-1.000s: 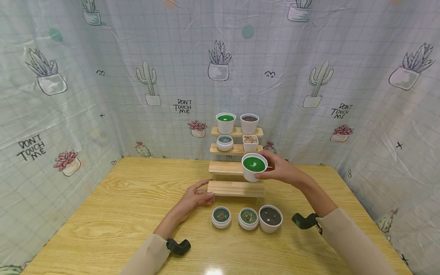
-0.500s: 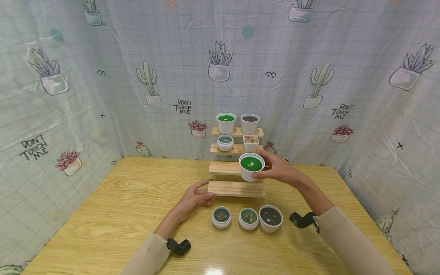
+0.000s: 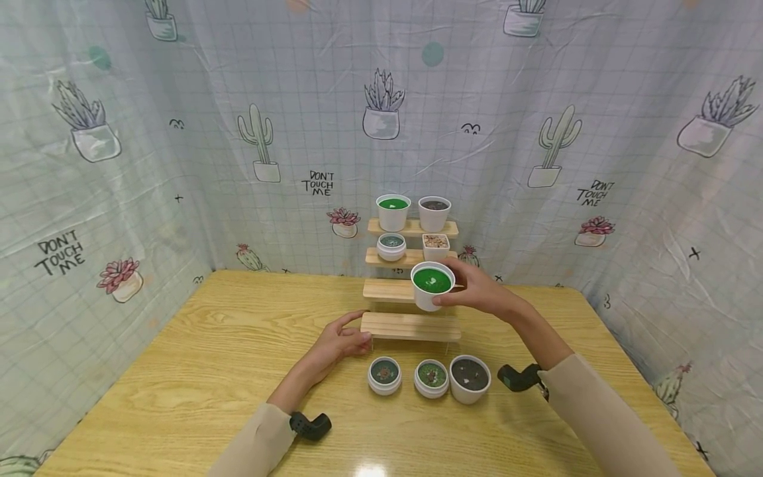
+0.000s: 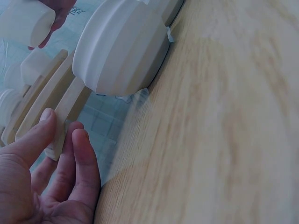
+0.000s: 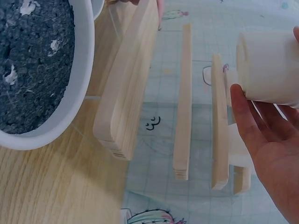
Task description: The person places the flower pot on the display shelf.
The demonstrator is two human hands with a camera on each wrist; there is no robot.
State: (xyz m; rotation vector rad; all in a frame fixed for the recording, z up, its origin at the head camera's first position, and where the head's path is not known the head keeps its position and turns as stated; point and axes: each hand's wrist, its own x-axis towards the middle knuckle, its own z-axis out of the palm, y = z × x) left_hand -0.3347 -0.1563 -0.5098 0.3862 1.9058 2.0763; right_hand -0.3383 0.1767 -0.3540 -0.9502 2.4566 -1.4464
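1. Green-filled white pot (image 3: pixel 430 286) is up in the air near the right end of the second step from the bottom, upright with a slight tilt, its base apart from the boards.
2. From where I stand, the right hand (image 3: pixel 479 289) has it clamped at the side, thumb on the near wall and fingers round the far one.
3. Over on the other side, the left hand (image 3: pixel 336 341) pinches the left end of the lowest step of a four-tier wooden stand (image 3: pixel 410 326).
4. Up on the top step sit another green-filled pot (image 3: pixel 393 213) and a dark-filled pot (image 3: pixel 434 215), side by side.
5. Below them, one step down, are a low round pot (image 3: pixel 391 247) and a square pot of pebbles (image 3: pixel 436 248).
6. On the wood-grain table (image 3: pixel 179 371), in front of the stand, I see a blue-grey-filled bowl pot (image 3: pixel 384 375), a green-speckled bowl pot (image 3: pixel 432 378) and, just beside that one, a large charcoal-filled pot (image 3: pixel 469 379).
7. Cactus-print curtain (image 3: pixel 334 79) hangs behind.
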